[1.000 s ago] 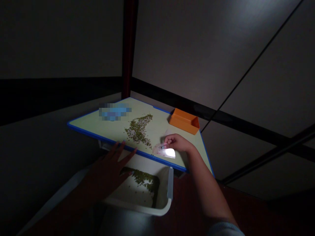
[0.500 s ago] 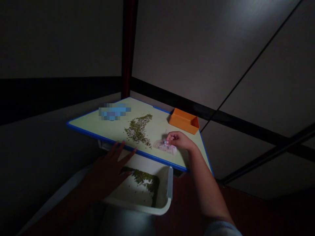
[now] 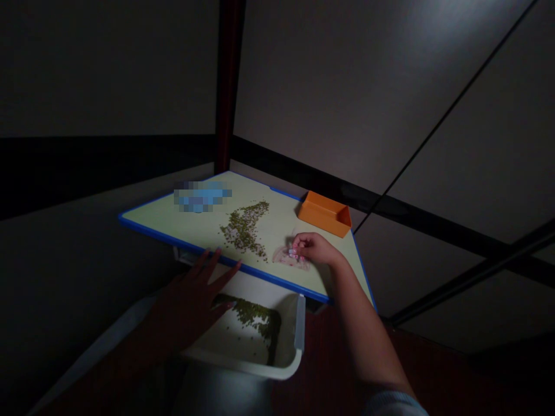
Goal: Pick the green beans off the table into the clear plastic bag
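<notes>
Small green beans (image 3: 245, 225) lie scattered in a patch across the pale tabletop (image 3: 277, 216). To the right of them, my right hand (image 3: 313, 247) is closed in a pinch on a pinkish see-through piece (image 3: 284, 258) with a curved edge, low over the tabletop. Its exact kind is too blurred to tell. My left hand (image 3: 195, 289) is spread, fingertips at the table's blue front edge, and holds nothing. Below that edge, a white bin (image 3: 288, 370) has more green beans (image 3: 255, 316) along its far and right sides; my left hand partly covers it.
An orange open box (image 3: 321, 216) stands at the tabletop's far right side. At the back left lies a blue item (image 3: 203, 196), blurred out by pixels. Dark panelled walls (image 3: 347, 86) close in behind the table, and a reddish floor (image 3: 321, 358) shows below.
The see-through piece has shifted slightly under my right hand, its left edge moving a little right. Both hands stay almost where they were; the beans look the same.
</notes>
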Demonstrator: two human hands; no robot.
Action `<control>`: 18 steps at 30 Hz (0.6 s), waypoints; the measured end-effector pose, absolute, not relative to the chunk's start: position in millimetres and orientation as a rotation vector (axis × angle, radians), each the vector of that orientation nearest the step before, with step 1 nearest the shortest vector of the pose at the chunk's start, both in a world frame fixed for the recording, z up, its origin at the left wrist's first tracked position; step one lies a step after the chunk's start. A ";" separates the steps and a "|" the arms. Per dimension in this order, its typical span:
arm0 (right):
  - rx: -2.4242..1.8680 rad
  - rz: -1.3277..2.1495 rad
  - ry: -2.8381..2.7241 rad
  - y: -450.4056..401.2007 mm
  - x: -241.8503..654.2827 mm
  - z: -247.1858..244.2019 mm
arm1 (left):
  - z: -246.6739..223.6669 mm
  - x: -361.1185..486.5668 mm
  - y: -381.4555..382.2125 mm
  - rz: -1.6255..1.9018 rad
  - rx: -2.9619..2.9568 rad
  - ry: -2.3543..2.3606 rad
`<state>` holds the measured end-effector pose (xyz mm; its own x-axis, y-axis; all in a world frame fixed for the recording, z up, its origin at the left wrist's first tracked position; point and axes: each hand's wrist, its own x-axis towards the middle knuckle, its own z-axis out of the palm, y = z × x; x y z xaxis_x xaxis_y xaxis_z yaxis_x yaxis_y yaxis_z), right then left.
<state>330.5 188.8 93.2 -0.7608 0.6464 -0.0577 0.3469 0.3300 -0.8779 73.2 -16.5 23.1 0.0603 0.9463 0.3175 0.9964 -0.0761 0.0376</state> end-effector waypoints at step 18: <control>-0.822 1.639 -2.385 185.3 329.9 93.4 | 24.2 74.4 -15.7 -0.363 -2.133 -2.043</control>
<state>329.9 185.3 93.4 -0.8424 0.5037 -0.1914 0.3593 0.2605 -0.8961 74.4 -15.7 24.2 0.0341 0.9572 0.2873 0.9976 -0.0499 0.0479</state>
